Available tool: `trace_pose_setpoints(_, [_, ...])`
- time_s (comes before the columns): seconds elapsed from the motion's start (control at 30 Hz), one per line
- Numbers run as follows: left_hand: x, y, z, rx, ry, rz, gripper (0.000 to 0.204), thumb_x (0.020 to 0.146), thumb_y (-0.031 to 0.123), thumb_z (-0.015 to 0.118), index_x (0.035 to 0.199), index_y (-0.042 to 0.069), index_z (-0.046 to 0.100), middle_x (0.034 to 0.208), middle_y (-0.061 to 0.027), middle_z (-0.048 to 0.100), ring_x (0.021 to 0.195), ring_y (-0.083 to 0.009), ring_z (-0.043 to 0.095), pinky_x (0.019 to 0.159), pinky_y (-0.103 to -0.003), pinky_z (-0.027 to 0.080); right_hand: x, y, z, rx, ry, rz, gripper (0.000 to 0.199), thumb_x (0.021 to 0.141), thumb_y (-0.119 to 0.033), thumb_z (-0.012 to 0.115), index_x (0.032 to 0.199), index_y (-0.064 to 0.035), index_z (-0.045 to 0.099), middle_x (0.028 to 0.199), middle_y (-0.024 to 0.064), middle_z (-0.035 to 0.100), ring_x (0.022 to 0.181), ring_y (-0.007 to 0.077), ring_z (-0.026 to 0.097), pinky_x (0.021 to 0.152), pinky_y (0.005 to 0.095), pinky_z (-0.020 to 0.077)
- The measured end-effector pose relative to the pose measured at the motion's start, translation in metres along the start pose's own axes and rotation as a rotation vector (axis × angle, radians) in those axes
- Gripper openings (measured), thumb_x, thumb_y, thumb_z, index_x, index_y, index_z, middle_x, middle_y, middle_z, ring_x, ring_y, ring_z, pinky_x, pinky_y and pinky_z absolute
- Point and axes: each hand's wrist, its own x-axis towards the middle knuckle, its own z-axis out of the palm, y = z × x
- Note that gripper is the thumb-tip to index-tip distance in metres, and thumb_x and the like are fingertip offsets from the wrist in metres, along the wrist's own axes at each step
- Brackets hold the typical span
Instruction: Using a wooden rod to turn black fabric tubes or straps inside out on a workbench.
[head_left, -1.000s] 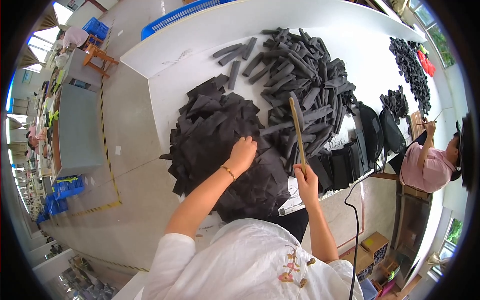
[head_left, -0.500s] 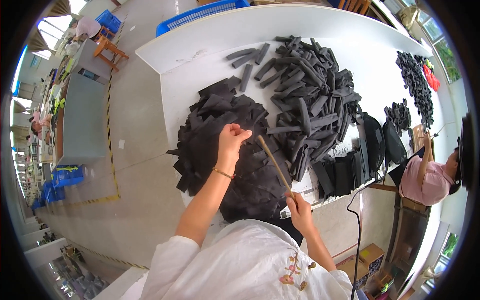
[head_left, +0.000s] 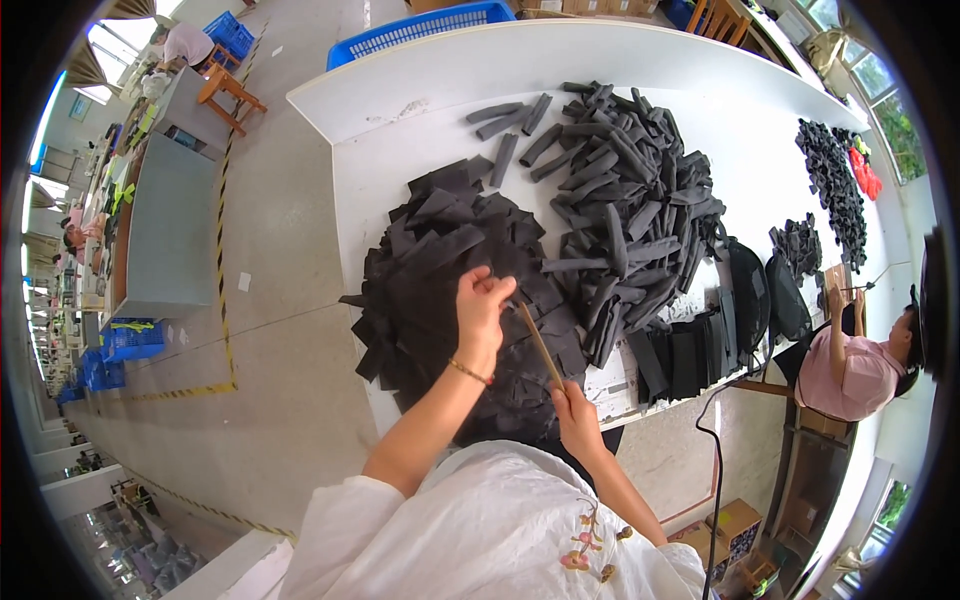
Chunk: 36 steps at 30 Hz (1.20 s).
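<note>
My right hand (head_left: 578, 420) grips one end of a slim brown wooden stick (head_left: 544, 350), which slants up and to the left. Close by the stick's far tip, my left hand (head_left: 482, 318) is closed in a pinch; what its fingers hold, if anything, cannot be made out. Both hands are over a broad heap of flat black fabric pieces (head_left: 405, 300) on the white table (head_left: 375, 165). To the right of it lies a big pile of dark grey fabric tubes (head_left: 625, 165), with several loose tubes (head_left: 504, 160) at its upper left.
Flat black strips (head_left: 690, 350) stand in a row at the table's near right edge, beside black rounded bags (head_left: 748, 290). A black cable (head_left: 716, 440) hangs there. A co-worker in pink (head_left: 850, 370) sits at the right. Beyond the table's raised back panel is a blue crate (head_left: 420, 32).
My left hand has moved down and slightly right, nearer to the stick's tip. My right hand has shifted a little left with the stick. The whole view has also shifted slightly.
</note>
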Motion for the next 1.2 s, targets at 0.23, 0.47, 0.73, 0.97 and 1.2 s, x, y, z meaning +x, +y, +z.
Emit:
trace_pose_setpoints(0.23, [-0.053, -0.025, -0.035, 0.068, -0.042, -0.124, 0.054, 0.083, 0.018, 0.072, 0.123, -0.006, 0.045, 0.089, -0.0026, 0.060, 0.079, -0.0125, 0.058, 0.067, -0.023, 0.045, 0.037, -0.026, 0.013, 0.611, -0.261, 0.162, 0.025, 0.102, -0.025, 0.045, 0.115, -0.0064, 0.056, 0.063, -0.0073, 0.036, 0.051, 0.0020, 0.032, 0.045, 0.0187, 0.0258])
trace_pose_setpoints(0.47, [-0.041, -0.025, -0.044, -0.308, -0.421, -0.463, 0.025, 0.088, 0.025, 0.067, 0.100, 0.004, 0.062, 0.105, -0.0151, 0.067, 0.097, -0.0277, 0.064, 0.085, -0.041, 0.053, 0.036, -0.022, 0.034, 0.560, -0.261, 0.002, 0.020, 0.103, -0.022, 0.042, 0.107, -0.0055, 0.053, 0.069, -0.0051, 0.040, 0.058, 0.0031, 0.036, 0.050, 0.0191, 0.0303])
trace_pose_setpoints(0.73, [-0.023, 0.010, -0.028, -0.485, -0.682, -0.409, 0.043, 0.086, 0.034, 0.068, 0.115, 0.004, 0.060, 0.096, -0.0107, 0.066, 0.091, -0.0298, 0.066, 0.084, -0.041, 0.053, 0.033, -0.023, 0.038, 0.604, -0.198, 0.005, 0.020, 0.102, -0.022, 0.042, 0.106, -0.0052, 0.052, 0.068, -0.0057, 0.040, 0.056, 0.0027, 0.035, 0.050, 0.0195, 0.0298])
trace_pose_setpoints(0.97, [-0.017, 0.004, -0.025, -0.450, -0.539, -0.342, 0.020, 0.082, 0.013, 0.073, 0.095, 0.007, 0.060, 0.089, -0.0057, 0.063, 0.080, -0.0247, 0.066, 0.080, -0.039, 0.053, 0.032, -0.023, 0.043, 0.480, -0.064, -0.057, 0.020, 0.102, -0.020, 0.042, 0.107, -0.0039, 0.053, 0.065, -0.0048, 0.041, 0.056, 0.0030, 0.037, 0.050, 0.0206, 0.0316])
trace_pose_setpoints(1.2, [-0.028, 0.016, -0.017, -0.423, -0.423, -0.278, 0.023, 0.086, 0.012, 0.068, 0.106, 0.006, 0.057, 0.089, -0.0074, 0.062, 0.077, -0.0197, 0.063, 0.073, -0.036, 0.054, 0.018, -0.018, 0.057, 0.376, 0.007, -0.085, 0.020, 0.102, -0.020, 0.041, 0.108, -0.0035, 0.052, 0.065, -0.0025, 0.044, 0.057, 0.0050, 0.040, 0.051, 0.0221, 0.0344])
